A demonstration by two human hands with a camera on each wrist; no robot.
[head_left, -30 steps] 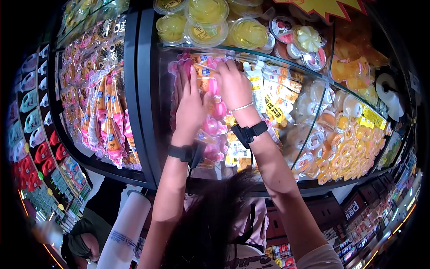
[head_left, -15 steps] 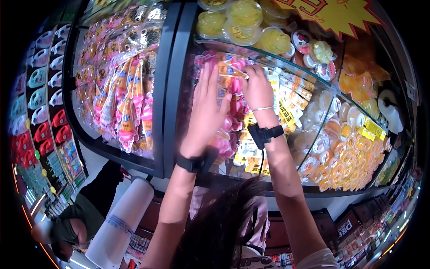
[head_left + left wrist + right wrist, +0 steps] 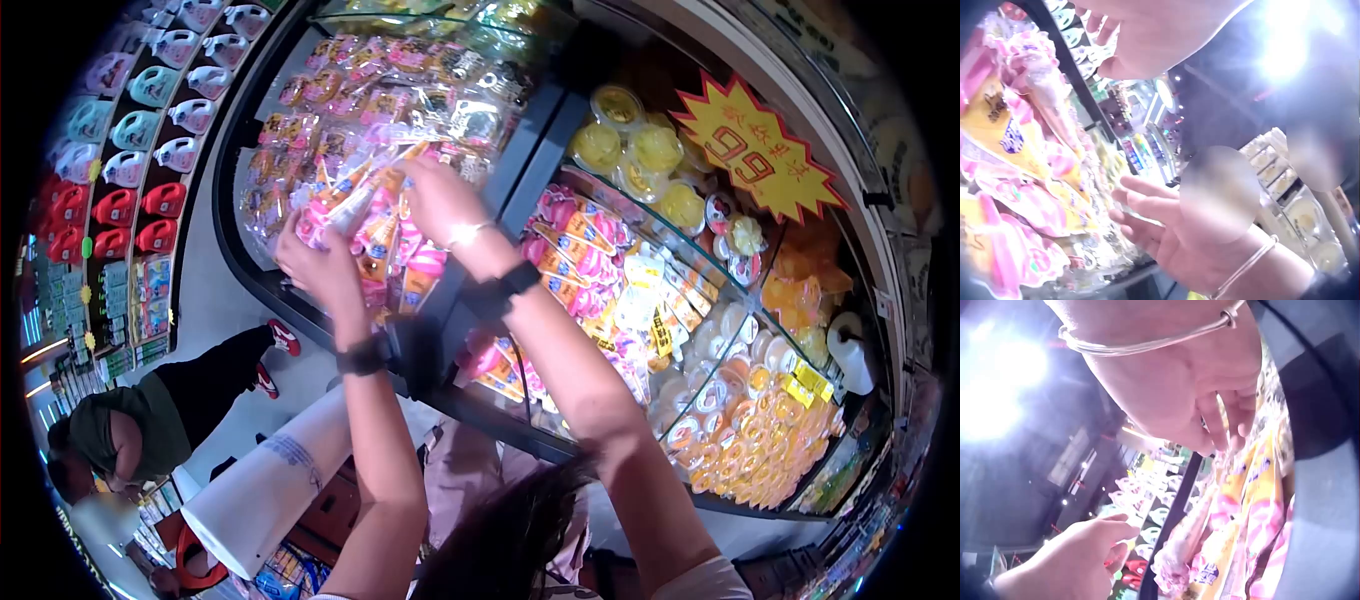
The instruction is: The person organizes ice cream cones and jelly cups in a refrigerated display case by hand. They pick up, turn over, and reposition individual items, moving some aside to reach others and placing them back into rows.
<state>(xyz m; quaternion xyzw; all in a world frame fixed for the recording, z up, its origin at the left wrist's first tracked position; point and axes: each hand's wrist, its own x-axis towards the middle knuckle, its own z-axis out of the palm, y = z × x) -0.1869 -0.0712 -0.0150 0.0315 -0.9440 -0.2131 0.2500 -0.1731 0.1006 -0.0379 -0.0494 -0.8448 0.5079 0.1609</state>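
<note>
My left hand (image 3: pixel 320 265) hovered at the outer side of the cone-shaped packets (image 3: pixel 378 240), fingers relaxed and bent, with no packet visible in them. My right hand (image 3: pixel 440 205) arched over the pointed ends of the same bunch, fingers tipped down; whether they pinched a tip or merely brushed it, I couldn't tell. The packets lay heaped under and between my two hands, overlapping, pink frilled ends mostly toward me.

Straightening that heap seemed the job, and it called for a light touch: the wrappers looked slick and thin, so I judged it best to take each one by its firmer orange body, spare the frill, and let the left palm stop its neighbours sliding.

As for room, the dark rim (image 3: pixel 1172 524) curved close past my left hand, and a packet pushed that way might have gone over. The black divider (image 3: pixel 540 165) ran beneath my right forearm, and the cable (image 3: pixel 522 375) from that wrist hung by it, so a lifted elbow looked wise. Past the divider, more pink-and-orange packets (image 3: pixel 575 240) filled the next bin, leaving little slack there. Behind the heap, small clear bags (image 3: pixel 365 80) covered the back; the freest way for my hands was straight up.
</note>
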